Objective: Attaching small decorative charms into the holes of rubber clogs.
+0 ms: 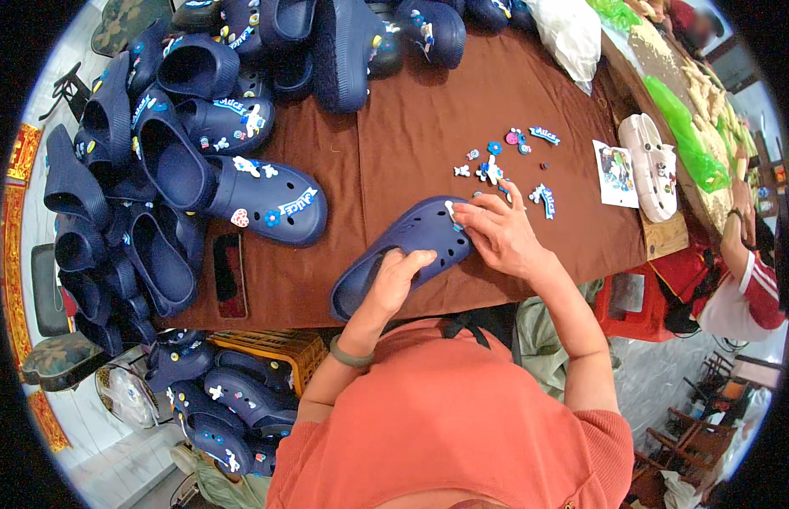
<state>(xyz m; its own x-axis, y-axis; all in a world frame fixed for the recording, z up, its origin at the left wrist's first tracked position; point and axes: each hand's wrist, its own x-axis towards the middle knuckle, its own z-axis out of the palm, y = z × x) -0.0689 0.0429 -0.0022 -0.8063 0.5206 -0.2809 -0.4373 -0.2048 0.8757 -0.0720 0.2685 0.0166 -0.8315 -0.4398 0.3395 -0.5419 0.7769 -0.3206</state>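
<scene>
A navy foam clog [393,242] with round vent holes lies slanted on the brown cloth before me, its toe to the upper right. My left hand [391,280] grips it, thumb on top and the other fingers inside the opening, partly hidden. At the toe, my right hand [500,236] has its thumb and forefinger closed on a small white and blue shoe charm [455,215], against the vent holes. Whether the charm sits in a hole is hidden by the fingertips. Just beyond lie several loose charms [494,148], among them blue flowers, white figures and lettered banners.
Navy clogs [271,199], many with charms, pile up at the left and back. A phone [230,276] lies near the front edge. To the right are a picture card [616,174] and a white clog [649,170]. More clogs fill a yellow crate [305,349] below. Another person's arm [738,229] shows at right.
</scene>
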